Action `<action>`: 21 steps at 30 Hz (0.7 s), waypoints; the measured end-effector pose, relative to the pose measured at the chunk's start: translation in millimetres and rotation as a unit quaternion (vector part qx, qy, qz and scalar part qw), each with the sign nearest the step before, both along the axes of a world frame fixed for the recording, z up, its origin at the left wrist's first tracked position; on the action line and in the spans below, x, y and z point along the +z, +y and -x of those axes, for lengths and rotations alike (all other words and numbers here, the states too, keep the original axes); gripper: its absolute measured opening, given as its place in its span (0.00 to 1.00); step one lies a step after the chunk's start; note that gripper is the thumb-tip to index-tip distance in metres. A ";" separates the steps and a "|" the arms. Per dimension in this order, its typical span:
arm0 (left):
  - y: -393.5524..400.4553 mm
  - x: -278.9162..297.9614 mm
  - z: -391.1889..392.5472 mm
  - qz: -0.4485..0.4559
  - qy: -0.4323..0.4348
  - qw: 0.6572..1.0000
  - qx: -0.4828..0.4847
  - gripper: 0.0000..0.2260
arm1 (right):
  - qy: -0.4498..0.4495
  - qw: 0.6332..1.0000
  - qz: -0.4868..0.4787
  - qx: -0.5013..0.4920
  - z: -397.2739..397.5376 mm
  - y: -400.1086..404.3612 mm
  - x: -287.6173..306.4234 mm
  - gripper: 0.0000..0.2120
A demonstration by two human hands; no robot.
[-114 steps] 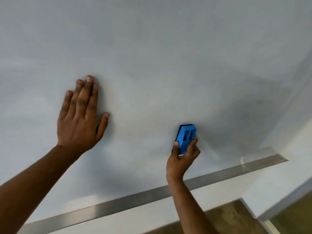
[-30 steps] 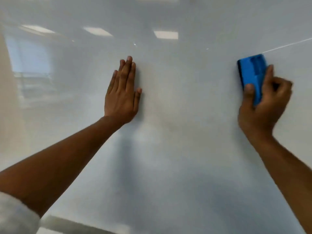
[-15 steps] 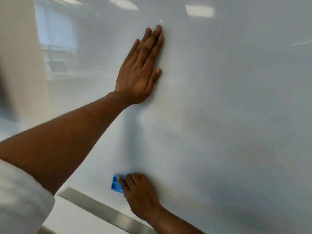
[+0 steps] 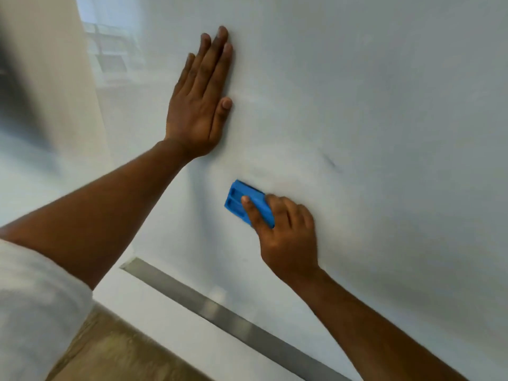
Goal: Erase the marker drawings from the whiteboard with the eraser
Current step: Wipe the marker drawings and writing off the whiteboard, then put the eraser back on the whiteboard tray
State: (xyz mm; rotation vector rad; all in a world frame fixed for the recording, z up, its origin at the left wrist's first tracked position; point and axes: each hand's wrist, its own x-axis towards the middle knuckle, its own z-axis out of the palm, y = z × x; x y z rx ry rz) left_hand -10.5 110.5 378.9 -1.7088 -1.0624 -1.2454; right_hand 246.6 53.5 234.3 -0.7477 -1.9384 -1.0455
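The right hand gripped the blue eraser, with the thumb laid across its plastic back and the fingers curled over its far edge. The eraser's underside lay against the whiteboard, its long axis tilted. The eraser sat below and slightly to the right of the left hand and above the metal strip that ran along the lower edge of the whiteboard. The left hand was spread flat, fingers straight and close together, palm pressing on the whiteboard and holding nothing.

Task status, judged from this view: erasing appeared nearly complete. Most of the visible whiteboard surface showed only a pale grey haze and room reflections. One short dark marker streak remained, above and to the right of the eraser, well apart from the left hand. Faint smudging lay between the eraser and that streak. Remaining work was likely a pass over the streak and the hazy zone around it. Areas of the whiteboard outside the frame could not be assessed.
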 end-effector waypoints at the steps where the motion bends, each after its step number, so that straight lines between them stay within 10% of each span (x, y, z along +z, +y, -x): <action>1: 0.6 -2.1 -0.1 -0.001 -0.004 1.000 -0.002 0.29 | -0.038 0.999 0.020 0.011 -0.1 -1.5 -23.0 0.24; 10: -53.9 -97.7 -18.9 0.194 -0.075 0.978 0.035 0.31 | -0.271 0.915 0.298 -0.016 -34.6 -44.3 -153.7 0.31; 21: -165.6 -242.6 -105.8 0.509 -0.209 0.835 -0.008 0.34 | 0.085 0.844 0.530 -0.023 -131.2 -111.9 -112.0 0.30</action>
